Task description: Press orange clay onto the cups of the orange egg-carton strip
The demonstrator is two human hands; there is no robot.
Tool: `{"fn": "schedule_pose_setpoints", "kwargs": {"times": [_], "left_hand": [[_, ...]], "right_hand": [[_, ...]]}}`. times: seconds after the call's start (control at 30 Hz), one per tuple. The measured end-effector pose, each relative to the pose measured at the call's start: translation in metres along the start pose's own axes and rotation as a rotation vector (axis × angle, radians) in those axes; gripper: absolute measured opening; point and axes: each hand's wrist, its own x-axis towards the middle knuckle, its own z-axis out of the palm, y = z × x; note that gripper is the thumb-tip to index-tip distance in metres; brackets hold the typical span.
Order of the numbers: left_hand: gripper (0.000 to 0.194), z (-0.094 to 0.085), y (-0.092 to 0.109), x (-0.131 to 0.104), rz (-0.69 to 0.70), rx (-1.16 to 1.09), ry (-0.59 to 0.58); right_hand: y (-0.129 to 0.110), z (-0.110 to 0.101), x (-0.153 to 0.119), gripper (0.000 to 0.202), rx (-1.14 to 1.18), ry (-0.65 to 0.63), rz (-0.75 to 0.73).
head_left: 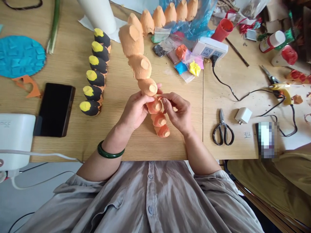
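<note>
A strip of orange egg-carton cups (143,66) runs across the middle, its far end raised nearer to me. My left hand (133,110) is closed round its left side, thumb on top between two cups. The nearer cups (159,119) are a deeper orange on their sides, with paler tips. My right hand (178,111) pinches a small orange piece, which looks like modelling clay, against the strip's right edge. To the left lies another cup strip (94,77), coated black with yellow tips. A third, plain orange strip (159,17) lies at the back.
Bagged coloured clay (181,51) lies beside a white power strip (210,48). Black-handled scissors (223,129), a white charger plug (243,115) and a glue gun (285,94) are on the right. At left are a black phone (55,110) and a white box-shaped device (17,139). Another person sits at right.
</note>
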Motion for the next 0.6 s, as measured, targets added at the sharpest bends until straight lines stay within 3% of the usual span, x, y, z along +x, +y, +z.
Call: {"fn": "schedule_pose_setpoints", "kwargs": {"times": [0.27, 0.6], "left_hand": [[0.028, 0.02, 0.027, -0.012, -0.076, -0.16, 0.085], [0.026, 0.019, 0.028, -0.014, -0.103, -0.136, 0.053]], "right_hand": [[0.019, -0.003, -0.002, 0.029, -0.218, -0.028, -0.379], [0.01, -0.004, -0.004, 0.026, -0.182, -0.043, -0.283]]}}
